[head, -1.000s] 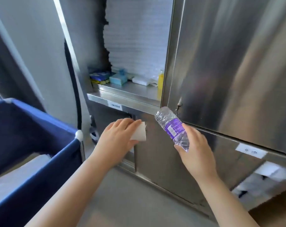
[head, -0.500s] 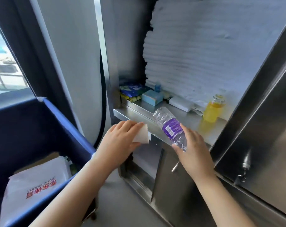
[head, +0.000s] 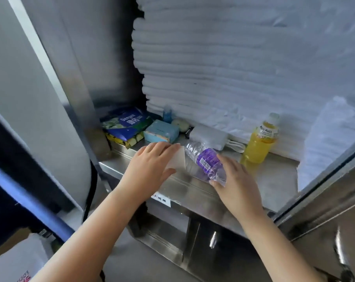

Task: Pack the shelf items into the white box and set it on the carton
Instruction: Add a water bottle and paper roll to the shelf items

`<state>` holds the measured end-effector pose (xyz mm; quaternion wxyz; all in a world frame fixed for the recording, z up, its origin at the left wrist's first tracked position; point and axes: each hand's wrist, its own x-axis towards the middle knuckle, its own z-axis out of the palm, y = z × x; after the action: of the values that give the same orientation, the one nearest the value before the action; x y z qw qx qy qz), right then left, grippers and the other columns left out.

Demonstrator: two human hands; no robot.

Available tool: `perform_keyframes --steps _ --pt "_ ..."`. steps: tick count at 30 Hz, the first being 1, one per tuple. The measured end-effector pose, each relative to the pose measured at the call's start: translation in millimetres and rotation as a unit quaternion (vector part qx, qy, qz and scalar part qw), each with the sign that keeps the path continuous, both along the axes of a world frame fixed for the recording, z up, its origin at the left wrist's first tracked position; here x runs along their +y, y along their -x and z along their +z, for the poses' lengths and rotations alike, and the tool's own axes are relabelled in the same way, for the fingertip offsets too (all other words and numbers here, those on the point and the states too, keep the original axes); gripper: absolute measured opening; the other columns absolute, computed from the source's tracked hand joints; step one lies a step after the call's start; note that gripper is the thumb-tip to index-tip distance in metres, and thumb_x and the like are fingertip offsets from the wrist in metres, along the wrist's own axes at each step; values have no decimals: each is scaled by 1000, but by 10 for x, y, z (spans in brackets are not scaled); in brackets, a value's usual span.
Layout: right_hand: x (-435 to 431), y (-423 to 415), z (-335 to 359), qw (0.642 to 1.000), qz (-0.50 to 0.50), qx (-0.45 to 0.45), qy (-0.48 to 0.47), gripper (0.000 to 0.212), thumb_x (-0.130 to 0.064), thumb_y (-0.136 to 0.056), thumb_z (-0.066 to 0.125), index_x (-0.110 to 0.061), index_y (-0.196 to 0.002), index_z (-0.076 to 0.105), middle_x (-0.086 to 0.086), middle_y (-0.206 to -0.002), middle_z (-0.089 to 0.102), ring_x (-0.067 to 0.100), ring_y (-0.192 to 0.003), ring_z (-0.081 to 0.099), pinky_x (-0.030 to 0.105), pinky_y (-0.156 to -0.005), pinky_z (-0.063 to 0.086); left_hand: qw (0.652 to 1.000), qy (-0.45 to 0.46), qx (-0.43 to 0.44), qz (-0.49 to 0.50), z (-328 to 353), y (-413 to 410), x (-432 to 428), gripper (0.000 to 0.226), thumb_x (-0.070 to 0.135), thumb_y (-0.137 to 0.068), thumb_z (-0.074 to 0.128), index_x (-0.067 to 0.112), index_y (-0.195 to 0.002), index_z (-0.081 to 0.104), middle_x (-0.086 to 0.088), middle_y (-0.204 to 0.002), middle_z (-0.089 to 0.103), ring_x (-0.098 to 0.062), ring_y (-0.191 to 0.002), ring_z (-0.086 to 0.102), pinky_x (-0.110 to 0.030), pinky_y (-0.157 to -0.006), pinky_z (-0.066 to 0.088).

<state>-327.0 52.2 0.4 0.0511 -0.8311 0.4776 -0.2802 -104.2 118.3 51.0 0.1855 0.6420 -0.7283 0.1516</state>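
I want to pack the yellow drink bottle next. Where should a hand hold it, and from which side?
Grip the yellow drink bottle around its middle, coming from the front. It stands upright near the shelf edge, with white sheets behind and open space in front.

Cool, soft daylight is washing over the scene, leaving the white foam sheets point(head: 243, 64) at the far side pale and slightly overexposed. The steel shelf point(head: 193, 186) is throwing back dull glare, and its dark left corner is sitting in shadow. Wide-angle distortion is bending the edges; motion blur is softening everything
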Motion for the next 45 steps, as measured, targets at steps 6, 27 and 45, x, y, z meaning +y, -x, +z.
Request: perform_keyframes --steps 6,27,45 --pt "-212 -85 -9 998 -49 25 -17 71 -33 -73 75 -26 -137 45 -8 -133 51 16 -114 53 24 -84 43 996 -31 0 -80 -198 -197 -618 68 31 -70 79 17 -131 52 -3 -116 61 -27 -106 58 -40 -89 48" --pt "96 64 -33 982 -178 13 -65 69 -22 -78 74 -29 -137 40 -10 -128 46 13 -104 54 23 -73 40 976 -1 11 -219 -567 -485 -978 65 25 -66 83 12 -125 59 -4 -108 63 -29 -97 61 -40 -88 47" --pt "-100 -116 961 961 -150 -212 93 36 -21 -87 65 -23 -122 57 -4 -108 56 12 -92 55 15 -78 45 976 -5 18 -215 -584 -485 -1002 65 24 -67 82 13 -127 58 -3 -107 64 -27 -96 61 -39 -89 47"
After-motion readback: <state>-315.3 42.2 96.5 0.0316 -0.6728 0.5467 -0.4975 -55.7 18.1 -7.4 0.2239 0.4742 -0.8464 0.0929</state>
